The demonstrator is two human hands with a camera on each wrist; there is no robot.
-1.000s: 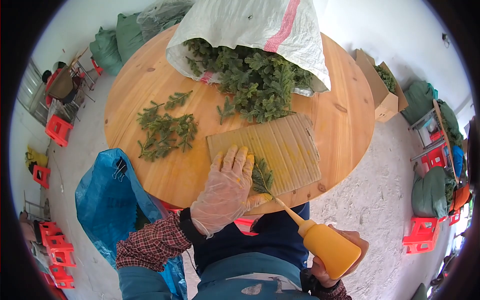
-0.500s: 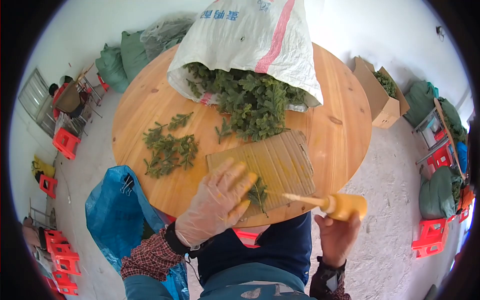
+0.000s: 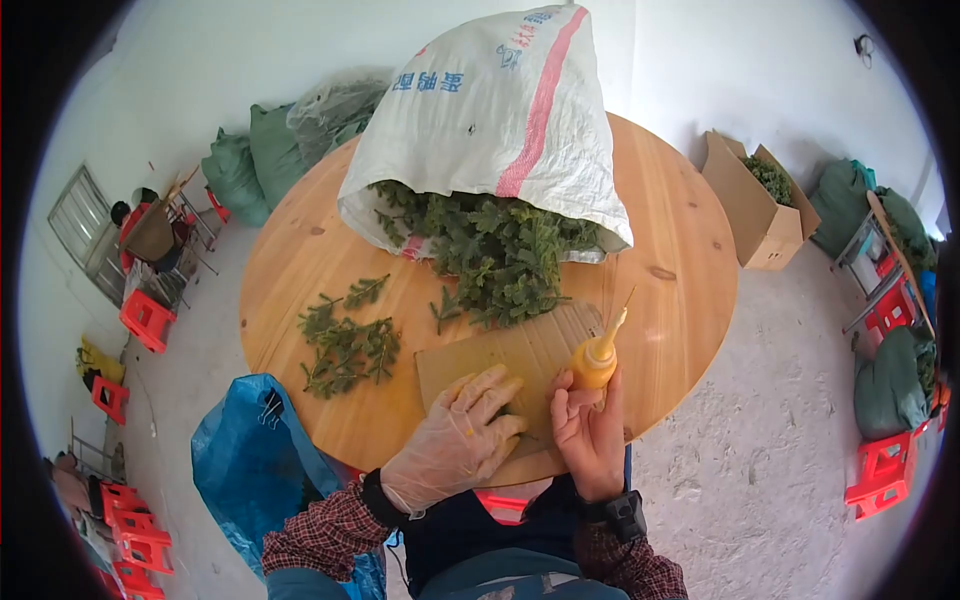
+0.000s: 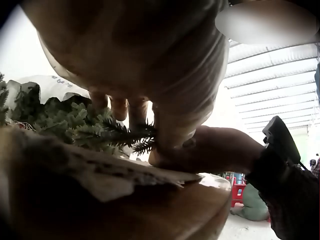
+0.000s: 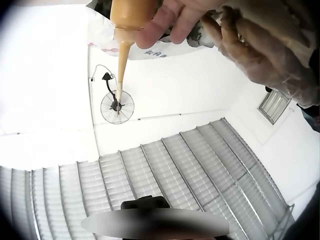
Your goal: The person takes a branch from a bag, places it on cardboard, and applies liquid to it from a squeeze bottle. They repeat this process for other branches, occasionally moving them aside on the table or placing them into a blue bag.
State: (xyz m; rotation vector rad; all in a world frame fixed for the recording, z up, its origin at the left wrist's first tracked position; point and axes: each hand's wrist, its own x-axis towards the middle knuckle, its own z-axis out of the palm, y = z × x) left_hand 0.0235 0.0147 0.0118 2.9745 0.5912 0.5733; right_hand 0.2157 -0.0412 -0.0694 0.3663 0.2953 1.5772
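My left hand (image 3: 455, 440), in a clear glove with yellow stains at the fingertips, bends low over the corrugated cardboard (image 3: 475, 367). In the left wrist view a small fir sprig (image 4: 142, 145) shows between its fingers and thumb; from above, the hand hides most of it. My bare right hand (image 3: 592, 445) holds a yellow squeeze bottle (image 3: 595, 368) at the cardboard's right side, its long nozzle pointing up and away. The right hand's lower edge is close to the left thumb in the left wrist view.
Several loose sprigs (image 3: 350, 345) lie left of the cardboard on the round wooden table (image 3: 680, 300). Behind it, a white woven sack (image 3: 470, 130) spills fir branches (image 3: 500, 245). A blue bag (image 3: 235, 435) hangs at the table's left front edge. Red stools (image 3: 880, 475) stand around.
My right hand has swung up and left from beside the table to the cardboard, turning the bottle's nozzle upward. My left hand's fingers have drawn in over the sprig.
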